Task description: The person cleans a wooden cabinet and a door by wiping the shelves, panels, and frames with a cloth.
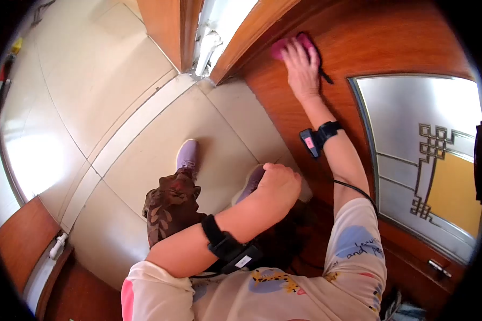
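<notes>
Head cam: right hand (301, 67) is up around 1 o'clock, fingers extended flat over a magenta cloth (278, 50) on the wooden panel (348, 48). I'd keep the palm low and pressure even across the fingertips. Watch the dark cord (325, 78) dangling at the cloth's 5 o'clock, plus the raised frame of the glass inset (401, 101) toward 3. Left hand (280, 182) looks curled near centre, can't tell if it's gripping anything. Shoe (187, 155) sits toward 11.
</notes>
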The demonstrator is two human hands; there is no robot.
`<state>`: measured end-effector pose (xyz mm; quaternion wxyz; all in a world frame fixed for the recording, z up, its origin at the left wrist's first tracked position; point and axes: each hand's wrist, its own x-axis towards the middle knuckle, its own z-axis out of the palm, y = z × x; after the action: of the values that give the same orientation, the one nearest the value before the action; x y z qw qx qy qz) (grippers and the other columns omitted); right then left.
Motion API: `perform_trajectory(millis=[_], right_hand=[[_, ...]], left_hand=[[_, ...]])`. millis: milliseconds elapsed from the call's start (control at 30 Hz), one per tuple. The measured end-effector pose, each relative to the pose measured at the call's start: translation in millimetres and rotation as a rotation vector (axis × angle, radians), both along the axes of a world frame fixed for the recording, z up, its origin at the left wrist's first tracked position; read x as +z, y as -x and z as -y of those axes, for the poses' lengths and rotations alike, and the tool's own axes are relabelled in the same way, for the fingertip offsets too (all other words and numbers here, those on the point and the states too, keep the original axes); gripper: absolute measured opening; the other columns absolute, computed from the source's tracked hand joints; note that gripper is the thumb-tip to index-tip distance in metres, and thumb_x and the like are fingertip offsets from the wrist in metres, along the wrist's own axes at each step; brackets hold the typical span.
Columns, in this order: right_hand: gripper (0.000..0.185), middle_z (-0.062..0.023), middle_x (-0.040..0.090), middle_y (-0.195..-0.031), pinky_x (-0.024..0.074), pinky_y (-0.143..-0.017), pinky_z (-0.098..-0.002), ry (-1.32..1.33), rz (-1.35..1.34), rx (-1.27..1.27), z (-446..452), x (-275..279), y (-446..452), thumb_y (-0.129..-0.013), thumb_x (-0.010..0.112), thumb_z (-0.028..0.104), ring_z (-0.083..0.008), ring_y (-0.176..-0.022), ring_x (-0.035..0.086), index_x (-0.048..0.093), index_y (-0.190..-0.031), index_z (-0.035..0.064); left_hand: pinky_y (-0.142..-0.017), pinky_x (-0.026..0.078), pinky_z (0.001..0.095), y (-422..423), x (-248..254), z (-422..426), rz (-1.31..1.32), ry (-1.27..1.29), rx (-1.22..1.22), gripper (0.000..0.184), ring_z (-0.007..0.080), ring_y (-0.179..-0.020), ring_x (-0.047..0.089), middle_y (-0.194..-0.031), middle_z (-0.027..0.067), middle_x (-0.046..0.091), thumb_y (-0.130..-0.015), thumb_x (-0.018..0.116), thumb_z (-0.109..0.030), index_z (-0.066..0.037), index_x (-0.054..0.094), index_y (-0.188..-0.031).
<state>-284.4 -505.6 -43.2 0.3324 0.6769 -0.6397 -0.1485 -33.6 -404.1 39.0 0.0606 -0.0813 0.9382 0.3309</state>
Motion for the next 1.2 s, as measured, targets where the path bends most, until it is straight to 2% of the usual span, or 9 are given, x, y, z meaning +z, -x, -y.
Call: perform_trajectory(millis=[100,267,367,667,900,1033,1100,1133,1200], right_hand=[[0.038,-0.0034,0.046,-0.131,0.0116,-0.111,-0.0448,-0.154,-0.127,0.076,7.8,-53.5,5.1,-0.085,0.047,0.025,-0.0210,-0.131,0.029,0.054,-0.121,0.0125],[0.035,-0.0042,0.048,-0.127,0.0132,-0.111,-0.0427,-0.198,-0.045,0.125,18.2,-120.5,9.7,-0.085,0.044,0.025,-0.0200,-0.130,0.031,0.054,-0.116,0.0117],[0.036,-0.0020,0.045,-0.129,0.0123,-0.111,-0.0448,-0.406,-0.237,0.119,20.8,-160.1,12.5,-0.086,0.042,0.030,-0.0222,-0.131,0.028,0.054,-0.117,0.0159],[0.047,-0.0009,0.036,-0.142,0.0080,-0.112,-0.0423,-0.583,-0.280,-0.040,21.4,-276.9,14.2,-0.087,0.040,0.029,-0.0210,-0.137,0.018,0.047,-0.130,0.0133],[0.051,-0.0003,0.031,-0.146,0.0030,-0.114,-0.0423,-0.685,-0.322,0.054,-72.9,-249.7,28.3,-0.089,0.039,0.031,-0.0194,-0.138,0.016,0.040,-0.136,0.0100],[0.048,-0.0018,0.034,-0.143,0.0055,-0.114,-0.0402,-0.759,-0.370,0.034,-171.7,-207.1,37.4,-0.089,0.040,0.026,-0.0187,-0.136,0.021,0.042,-0.134,0.0092],[0.047,-0.0027,0.035,-0.142,0.0060,-0.114,-0.0388,-0.790,-0.392,0.003,-233.4,-229.8,57.3,-0.090,0.039,0.024,-0.0184,-0.135,0.023,0.042,-0.134,0.0090],[0.045,-0.0026,0.039,-0.139,0.0088,-0.114,-0.0366,-0.685,-0.176,-0.033,-274.4,-259.5,80.0,-0.089,0.041,0.022,-0.0172,-0.133,0.026,0.045,-0.132,0.0088],[0.043,-0.0026,0.042,-0.137,0.0116,-0.113,-0.0344,-0.572,0.013,-0.076,-295.9,-226.0,88.8,-0.088,0.042,0.020,-0.0160,-0.131,0.029,0.048,-0.130,0.0085]], left_hand=[[-0.070,0.043,0.0326,-12.1,9.6,14.1,-0.012,0.055,0.005,0.036,0.0248,-0.084,0.058,-0.091,0.0116,0.060,-0.064,0.066,-0.009,-0.002,0.056,-0.098],[-0.080,0.037,0.0330,-20.5,9.4,17.4,0.042,0.290,-0.026,0.054,0.0223,-0.096,0.050,-0.102,0.0117,0.055,-0.068,0.063,-0.013,0.001,0.049,-0.119],[-0.084,0.035,0.0344,-19.6,9.4,16.6,0.118,0.333,0.000,0.055,0.0227,-0.098,0.047,-0.106,0.0120,0.053,-0.073,0.058,-0.015,-0.001,0.046,-0.126],[-0.093,0.035,0.0386,-8.9,15.7,23.1,0.335,0.275,-0.092,0.050,0.0261,-0.109,0.047,-0.118,0.0140,0.051,-0.080,0.051,-0.015,-0.005,0.044,-0.129],[-0.095,0.035,0.0395,-15.1,8.2,11.3,0.339,0.285,-0.101,0.050,0.0271,-0.111,0.047,-0.120,0.0145,0.051,-0.081,0.050,-0.014,-0.005,0.044,-0.129],[-0.090,0.037,0.0376,-18.9,18.2,2.3,0.241,0.287,-0.102,0.051,0.0265,-0.106,0.049,-0.114,0.0143,0.052,-0.078,0.053,-0.010,-0.003,0.044,-0.127],[-0.081,0.038,0.0353,-22.0,18.0,-4.5,0.168,0.262,-0.096,0.053,0.0237,-0.097,0.050,-0.102,0.0123,0.054,-0.073,0.057,-0.010,-0.001,0.046,-0.124],[-0.081,0.038,0.0353,-23.2,19.6,-8.6,0.142,0.262,-0.093,0.053,0.0237,-0.097,0.050,-0.102,0.0123,0.054,-0.073,0.057,-0.010,-0.001,0.046,-0.124],[-0.077,0.037,0.0334,-24.3,23.5,-16.6,0.148,0.336,-0.147,0.050,0.0215,-0.092,0.051,-0.093,0.0093,0.054,-0.073,0.058,-0.011,-0.001,0.048,-0.120]])
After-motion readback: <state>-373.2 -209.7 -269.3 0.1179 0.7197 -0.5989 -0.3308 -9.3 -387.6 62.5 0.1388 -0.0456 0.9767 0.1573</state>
